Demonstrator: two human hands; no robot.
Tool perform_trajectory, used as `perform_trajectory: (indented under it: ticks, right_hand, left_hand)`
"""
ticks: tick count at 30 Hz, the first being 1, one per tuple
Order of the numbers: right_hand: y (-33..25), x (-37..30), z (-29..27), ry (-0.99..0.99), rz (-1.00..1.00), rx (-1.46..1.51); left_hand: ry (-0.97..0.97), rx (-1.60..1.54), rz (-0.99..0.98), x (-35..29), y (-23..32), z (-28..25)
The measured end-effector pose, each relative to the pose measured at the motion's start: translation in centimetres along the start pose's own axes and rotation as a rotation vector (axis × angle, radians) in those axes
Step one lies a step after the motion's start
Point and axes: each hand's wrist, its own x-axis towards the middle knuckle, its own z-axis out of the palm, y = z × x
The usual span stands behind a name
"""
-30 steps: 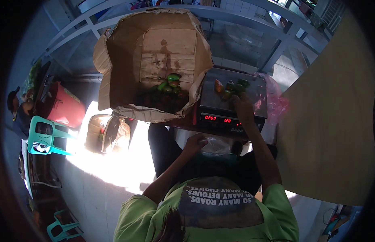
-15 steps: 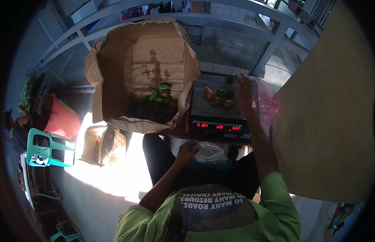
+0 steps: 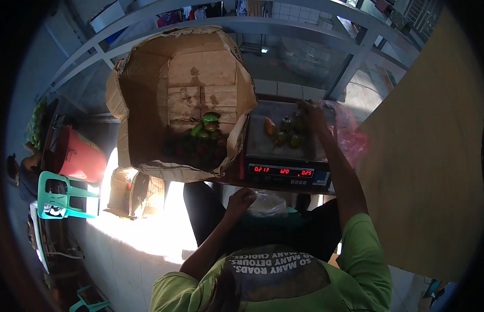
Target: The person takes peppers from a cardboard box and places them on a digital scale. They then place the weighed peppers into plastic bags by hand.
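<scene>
A digital scale (image 3: 281, 170) with a lit red display stands in front of me. Several small green and orange peppers (image 3: 283, 138) lie in a group on its metal plate. Over the plate's far right part, my right hand (image 3: 314, 115) is lowered beside the peppers. Its fingers point down and left in shadow, and I cannot make out whether they grip one. My left hand (image 3: 243, 199) is closed on the edge of a clear plastic bag (image 3: 269, 204) above my lap. More peppers (image 3: 204, 134), green and dark red, fill the near right corner of a large open cardboard box (image 3: 200, 65).
Pink plastic bags (image 3: 348, 136) lie right of the scale, by a tall wooden panel (image 3: 418, 156). A railing (image 3: 288, 26) runs behind. To the left are a small carton (image 3: 132, 192), a red bin (image 3: 79, 155), a teal chair (image 3: 60, 195) and another person (image 3: 26, 174).
My right hand has come down to the far right of the plate, where a green pepper lay apart at the back. The red display reading has risen. My left hand stays with the bag.
</scene>
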Motion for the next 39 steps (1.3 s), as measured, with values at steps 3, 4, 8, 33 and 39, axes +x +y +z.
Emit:
perform_trajectory:
  ticks: [3, 4, 8, 33, 39]
  right_hand:
    - [-0.5, -1.0, -0.6, 0.121, -0.169, 0.152]
    - [-0.6, -1.2, -0.7, 0.130, -0.132, 0.141]
    - [1.2, -1.3, -0.9, 0.125, 0.092, 0.133]
    - [-0.4, -4.3, -4.0, -0.016, -0.033, 0.443]
    - [-12.3, -13.9, -11.8, -0.543, 0.252, 1.085]
  left_hand:
    - [-0.003, -0.019, -0.020, 0.1, 1.2, 0.3]
    - [-0.014, -0.024, -0.051, 0.0, 1.6, 0.4]
    - [-0.008, -0.007, 0.079, -0.1, 0.8, 1.2]
    - [0.058, -0.004, 0.200, 0.0, 5.4, 1.1]
    - [0.114, -0.029, 0.221, 0.2, 6.4, 1.4]
